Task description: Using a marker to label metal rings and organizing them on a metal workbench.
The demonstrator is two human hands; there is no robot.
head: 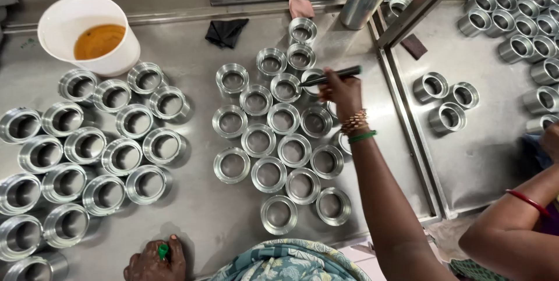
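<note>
Right hand (340, 92) grasping dark marker (332, 75) over metal ring (312, 77); left hand (156, 260) clenched round green cap (163, 251) on worktop (198, 211). Risk: smudged mark, neighbouring rings knocked.

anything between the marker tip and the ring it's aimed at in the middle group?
Nothing visible. The right hand holds the dark marker with its tip at the rim of a metal ring in the middle cluster. The left hand rests apart with a green cap.

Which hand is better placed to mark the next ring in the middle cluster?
Right. The right hand holds the marker over the middle rings; the left hand rests at the table edge, holding a green cap.
</note>
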